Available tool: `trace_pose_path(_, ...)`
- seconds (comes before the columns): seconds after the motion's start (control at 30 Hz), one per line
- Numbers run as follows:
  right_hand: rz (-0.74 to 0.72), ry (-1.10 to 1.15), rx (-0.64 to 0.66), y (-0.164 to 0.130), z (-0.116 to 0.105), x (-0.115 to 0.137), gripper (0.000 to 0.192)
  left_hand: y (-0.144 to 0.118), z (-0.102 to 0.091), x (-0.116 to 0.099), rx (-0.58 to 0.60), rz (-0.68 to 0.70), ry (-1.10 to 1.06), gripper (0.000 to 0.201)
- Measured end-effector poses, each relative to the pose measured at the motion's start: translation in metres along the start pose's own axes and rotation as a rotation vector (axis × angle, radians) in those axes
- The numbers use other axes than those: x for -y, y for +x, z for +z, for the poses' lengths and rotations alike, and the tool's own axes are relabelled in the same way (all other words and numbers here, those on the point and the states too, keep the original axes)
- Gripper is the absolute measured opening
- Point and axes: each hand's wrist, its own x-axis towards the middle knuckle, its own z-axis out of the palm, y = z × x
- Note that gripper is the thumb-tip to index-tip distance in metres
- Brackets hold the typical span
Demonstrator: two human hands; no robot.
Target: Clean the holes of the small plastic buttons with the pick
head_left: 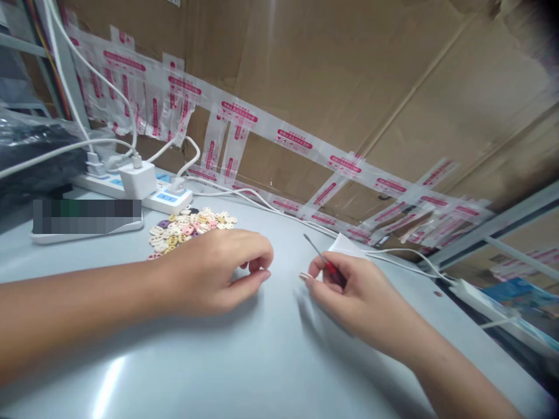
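Right now the right hand (349,285) is pinching a small red-handled screwdriver (322,258) between thumb and fingers, its thin shaft angling up and away so the tip stays free above the table (262,361). A small pale piece (304,276) is sitting at its fingertips, probably kept there for close work, though whether it is gripped I cannot tell. The left hand (213,270) is resting knuckles-up on the table, fingers loosely curled and apparently holding nothing, just beside the pile of coloured buttons (187,228), which is lying within easy reach. A white power strip (144,192) is sitting behind it.
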Motion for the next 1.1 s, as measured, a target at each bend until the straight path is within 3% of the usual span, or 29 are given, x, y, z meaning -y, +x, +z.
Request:
trace_pose_path(0.1,0.038,-0.395,-0.053,-0.004,-0.013,-0.020,0.018,0.000,-0.008,0.007,0.013,-0.045,0.019,0.011)
trace_pose_path(0.17,0.128,-0.529,-0.055,-0.007,-0.013,-0.032,0.017,-0.002,-0.011,0.011,0.041,-0.076,0.016,0.010)
trace_pose_path(0.23,0.193,-0.551,0.006,-0.009,-0.006,-0.040,0.019,-0.003,-0.012,0.013,0.071,-0.082,0.004,0.007)
trace_pose_path(0.37,0.192,-0.518,0.070,-0.013,0.011,-0.042,0.026,-0.006,-0.011,0.013,0.108,-0.065,-0.029,0.005)
trace_pose_path(0.57,0.023,-0.566,-0.071,-0.015,0.022,-0.039,0.025,-0.007,-0.012,0.012,0.141,-0.087,-0.036,0.005)
trace_pose_path(0.73,-0.102,-0.662,-0.221,-0.017,0.037,-0.053,0.029,-0.007,-0.012,0.012,0.167,-0.105,-0.032,0.005)
trace_pose_path(0.9,-0.293,-0.537,-0.336,-0.016,0.046,-0.057,0.026,-0.007,-0.011,0.009,0.199,-0.113,-0.042,0.005)
trace_pose_path(1.1,-0.294,-0.613,-0.395,-0.014,0.050,-0.056,0.025,-0.007,-0.012,0.008,0.230,-0.122,-0.040,0.008)
